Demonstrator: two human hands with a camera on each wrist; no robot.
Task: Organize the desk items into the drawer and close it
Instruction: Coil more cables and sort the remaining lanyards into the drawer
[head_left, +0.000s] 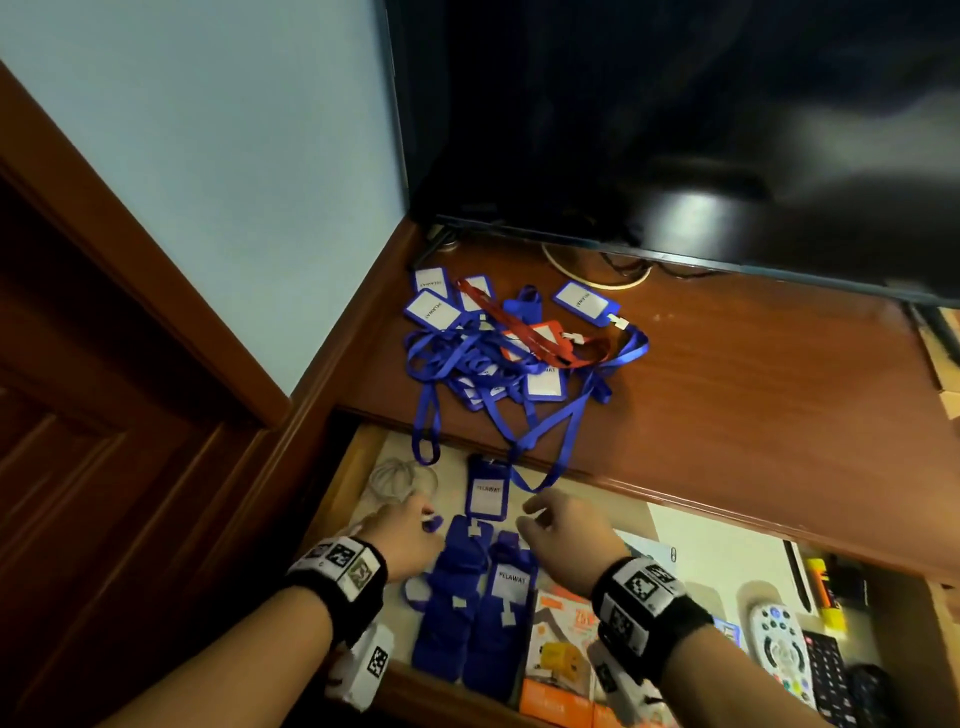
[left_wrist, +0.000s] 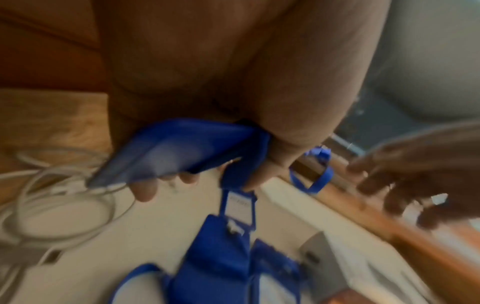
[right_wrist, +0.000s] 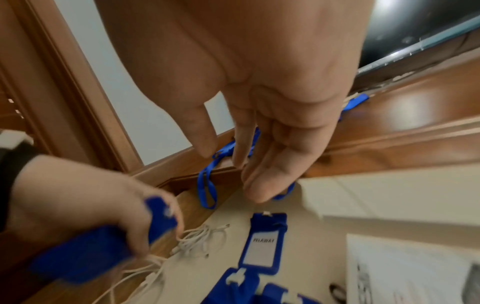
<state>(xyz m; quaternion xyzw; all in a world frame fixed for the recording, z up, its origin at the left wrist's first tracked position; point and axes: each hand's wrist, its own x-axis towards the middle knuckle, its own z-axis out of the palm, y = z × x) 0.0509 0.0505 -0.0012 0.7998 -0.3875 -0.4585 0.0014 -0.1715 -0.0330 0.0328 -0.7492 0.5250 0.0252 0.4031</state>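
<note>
A tangled pile of blue badge holders and lanyards, with one orange badge among them, lies on the wooden desk. Lanyard loops hang over the desk edge into the open drawer. Several blue badge holders lie in a row on the drawer floor. My left hand grips a folded blue badge holder with its lanyard over the drawer's left part. My right hand hovers above the drawer with relaxed fingers, holding nothing, just in front of a hanging loop.
A coiled white cable lies in the drawer's back left corner. Orange boxes, papers, a white remote and a black remote fill the drawer's right part. A dark TV screen stands at the desk's back.
</note>
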